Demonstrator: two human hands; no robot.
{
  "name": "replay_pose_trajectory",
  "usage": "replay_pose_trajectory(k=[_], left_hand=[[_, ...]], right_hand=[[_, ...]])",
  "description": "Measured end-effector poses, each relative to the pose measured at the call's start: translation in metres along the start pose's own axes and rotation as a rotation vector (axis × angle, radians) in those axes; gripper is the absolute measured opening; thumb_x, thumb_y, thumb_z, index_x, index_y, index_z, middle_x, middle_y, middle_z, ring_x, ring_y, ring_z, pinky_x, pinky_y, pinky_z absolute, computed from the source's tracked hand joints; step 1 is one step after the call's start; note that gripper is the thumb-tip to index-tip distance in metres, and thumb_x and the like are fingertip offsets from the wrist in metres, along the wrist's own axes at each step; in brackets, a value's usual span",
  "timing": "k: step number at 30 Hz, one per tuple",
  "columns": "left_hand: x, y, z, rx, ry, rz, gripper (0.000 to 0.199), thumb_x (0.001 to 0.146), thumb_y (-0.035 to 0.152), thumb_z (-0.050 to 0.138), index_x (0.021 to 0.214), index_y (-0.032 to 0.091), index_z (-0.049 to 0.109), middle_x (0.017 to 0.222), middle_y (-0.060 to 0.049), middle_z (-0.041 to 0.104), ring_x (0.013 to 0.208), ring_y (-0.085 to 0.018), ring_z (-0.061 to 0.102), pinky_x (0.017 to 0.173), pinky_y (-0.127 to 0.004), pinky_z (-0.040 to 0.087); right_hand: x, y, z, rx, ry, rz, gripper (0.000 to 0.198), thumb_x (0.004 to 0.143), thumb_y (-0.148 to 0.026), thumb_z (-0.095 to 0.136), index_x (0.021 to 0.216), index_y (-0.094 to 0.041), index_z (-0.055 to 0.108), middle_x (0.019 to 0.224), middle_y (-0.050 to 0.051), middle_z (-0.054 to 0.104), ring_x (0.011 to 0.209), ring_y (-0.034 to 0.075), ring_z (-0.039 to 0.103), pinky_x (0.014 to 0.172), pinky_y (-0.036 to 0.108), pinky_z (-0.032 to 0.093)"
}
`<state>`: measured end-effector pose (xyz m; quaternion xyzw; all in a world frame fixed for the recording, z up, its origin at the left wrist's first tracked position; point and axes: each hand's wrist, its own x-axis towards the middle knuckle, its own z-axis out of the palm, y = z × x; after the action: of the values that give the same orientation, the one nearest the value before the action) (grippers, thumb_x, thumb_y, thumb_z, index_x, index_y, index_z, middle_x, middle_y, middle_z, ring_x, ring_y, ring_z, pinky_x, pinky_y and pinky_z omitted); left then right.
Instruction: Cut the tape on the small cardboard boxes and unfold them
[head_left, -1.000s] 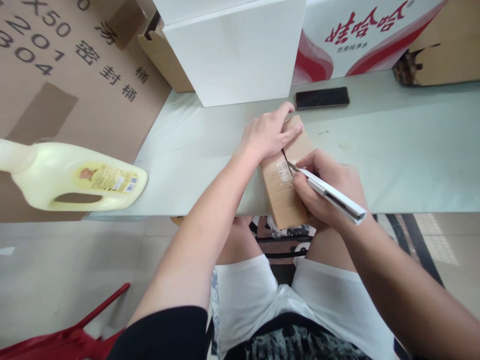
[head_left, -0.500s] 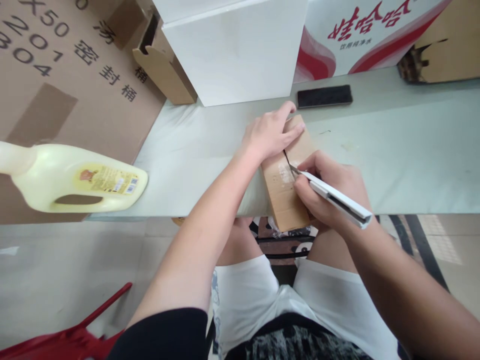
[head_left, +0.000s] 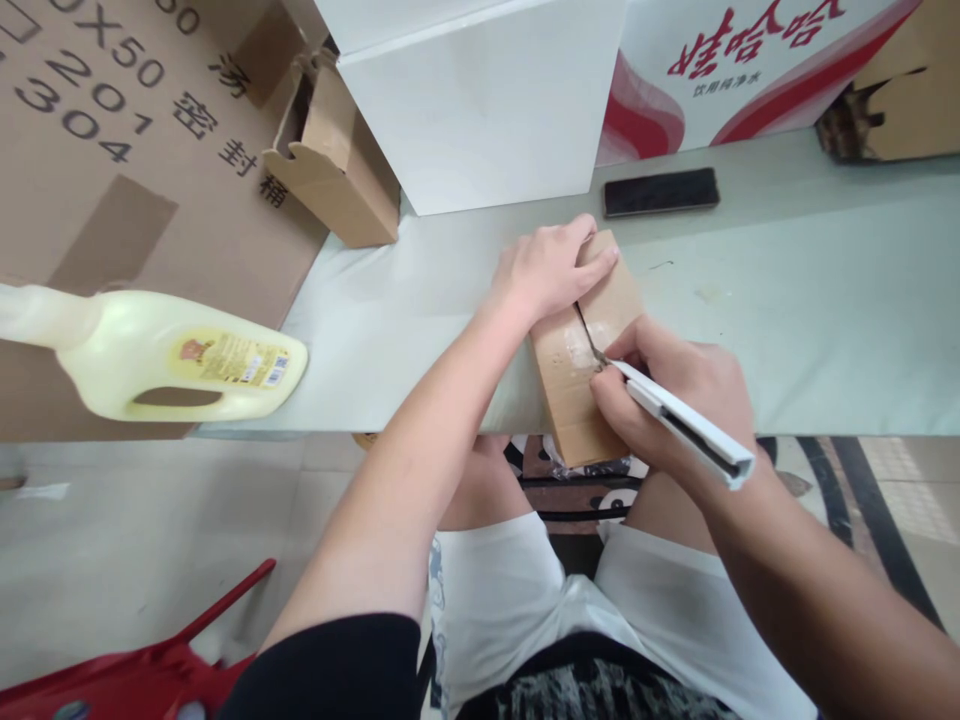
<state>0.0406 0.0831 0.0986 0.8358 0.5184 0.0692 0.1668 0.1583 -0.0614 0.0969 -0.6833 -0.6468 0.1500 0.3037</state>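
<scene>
A small cardboard box [head_left: 574, 400] lies slantwise at the table's front edge, its near end sticking out past the edge. A dark slit runs along its top, through a patch of clear tape. My left hand [head_left: 547, 268] grips the far end of the box, thumb and fingers over its sides. In my right hand [head_left: 675, 385] is a white utility knife [head_left: 686, 425], held like a pen. Its blade tip sits in the slit, near the middle of the box. The lower fingers of my right hand are partly hidden behind the knife and the box.
A black phone [head_left: 660, 192] lies behind the box on the pale green tablecloth [head_left: 825, 330]. White box [head_left: 480, 120], open carton [head_left: 341, 165] and red-and-white carton [head_left: 720, 90] line the back. A yellow jug [head_left: 187, 355] and a large carton [head_left: 112, 220] stand left.
The knife blade has moved along the box top toward me, and the slit behind it is longer. My left hand keeps its hold. The whole view has shifted slightly.
</scene>
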Motion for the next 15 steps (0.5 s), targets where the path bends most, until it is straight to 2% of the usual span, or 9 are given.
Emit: replay_pose_trajectory(k=[4, 10, 15], left_hand=[[-0.001, 0.001, -0.001, 0.004, 0.011, -0.004, 0.039, 0.101, 0.054, 0.045, 0.121, 0.028, 0.065, 0.114, -0.007, 0.075, 0.104, -0.032, 0.068, 0.088, -0.044, 0.05], [-0.001, 0.002, -0.001, 0.02, 0.015, -0.013, 0.037, 0.101, 0.054, 0.045, 0.117, 0.028, 0.066, 0.112, -0.006, 0.076, 0.103, -0.031, 0.069, 0.088, -0.042, 0.051], [0.0, 0.002, 0.0, 0.028, 0.025, -0.017, 0.037, 0.101, 0.054, 0.044, 0.114, 0.028, 0.067, 0.11, -0.006, 0.075, 0.102, -0.031, 0.069, 0.086, -0.042, 0.05]], right_hand=[[-0.003, 0.003, -0.004, 0.039, -0.046, -0.024, 0.01, 0.075, -0.034, 0.051, 0.075, -0.026, 0.046, 0.055, 0.001, 0.055, 0.047, 0.017, 0.042, 0.05, 0.03, 0.031], [-0.01, 0.005, -0.007, 0.013, -0.037, -0.069, 0.006, 0.077, -0.031, 0.052, 0.077, -0.026, 0.048, 0.054, -0.001, 0.053, 0.045, 0.015, 0.039, 0.048, 0.029, 0.03], [-0.022, 0.005, -0.021, 0.049, -0.08, -0.071, 0.004, 0.074, -0.028, 0.055, 0.074, -0.025, 0.052, 0.051, -0.003, 0.053, 0.042, 0.013, 0.042, 0.046, 0.028, 0.031]])
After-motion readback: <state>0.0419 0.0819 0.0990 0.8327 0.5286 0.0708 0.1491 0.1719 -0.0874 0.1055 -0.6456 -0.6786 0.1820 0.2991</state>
